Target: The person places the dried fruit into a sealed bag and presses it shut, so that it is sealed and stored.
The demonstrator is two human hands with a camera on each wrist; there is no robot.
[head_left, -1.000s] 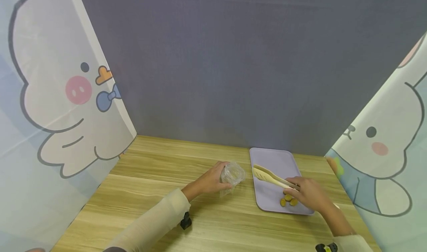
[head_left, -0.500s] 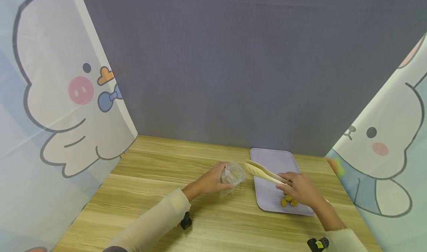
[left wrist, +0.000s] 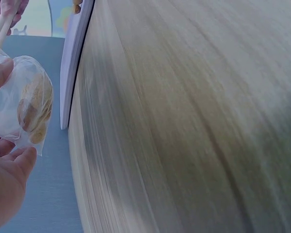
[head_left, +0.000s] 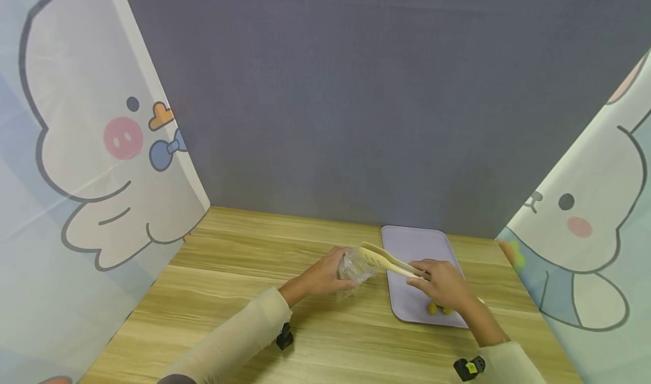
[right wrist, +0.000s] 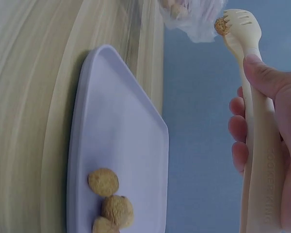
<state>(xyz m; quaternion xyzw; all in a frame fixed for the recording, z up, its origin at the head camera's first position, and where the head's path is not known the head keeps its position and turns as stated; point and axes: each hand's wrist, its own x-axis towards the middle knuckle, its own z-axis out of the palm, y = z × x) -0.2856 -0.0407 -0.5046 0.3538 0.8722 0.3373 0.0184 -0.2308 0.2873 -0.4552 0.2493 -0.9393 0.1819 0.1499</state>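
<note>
My left hand point(head_left: 322, 272) holds a clear plastic bag point(head_left: 354, 266) over the table, its mouth towards the right. Round brown pieces point(left wrist: 39, 104) with a rough surface show through the plastic in the left wrist view. In my right hand point(head_left: 441, 282) I grip cream-coloured serving tongs point(right wrist: 260, 145) with slotted heads. Between the tong heads is one small round brown piece point(right wrist: 221, 26). The tong tips overlap the bag's mouth in the head view. More brown pieces point(right wrist: 117, 210) lie on the near end of the lilac tray point(head_left: 417, 240).
The tray lies to the right of the bag on a wood-grain table point(head_left: 254, 237). A dark grey panel point(head_left: 325, 113) rises behind the table. Cartoon-printed sheets point(head_left: 96, 147) flank it on both sides.
My right hand has carried the tongs leftward from above the tray to the bag's mouth. The left hand and bag have stayed nearly in place.
</note>
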